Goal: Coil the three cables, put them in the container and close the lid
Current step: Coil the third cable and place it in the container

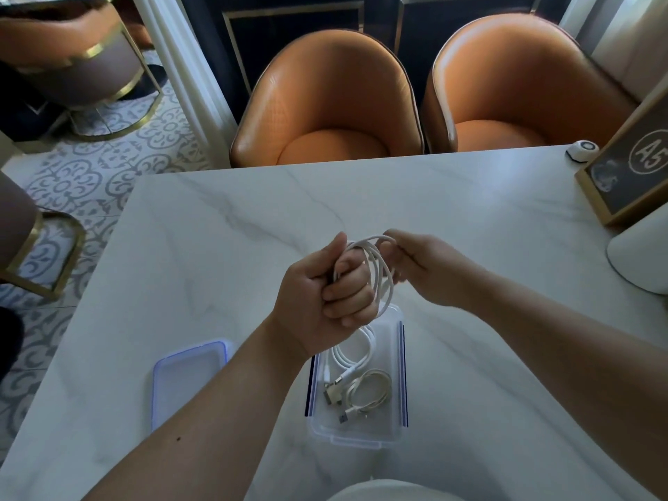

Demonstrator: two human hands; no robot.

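Note:
A white cable point(380, 273) is looped into a coil above the table. My left hand point(325, 291) grips one side of the coil in a fist. My right hand point(423, 265) pinches the coil's far side. Below them the clear plastic container point(361, 433) stands open on the marble table point(217, 229). Inside it lie a coiled white cable point(356, 350) and a smaller cream cable point(370, 390) with its plugs showing. The clear lid point(188, 377) with a blue rim lies flat on the table to the container's left.
Two orange armchairs point(325, 103) stand at the table's far edge. A framed sign marked A5 point(629, 168) and a small round white object point(582, 151) sit at the far right, with a white rounded thing point(639, 254) near the right edge.

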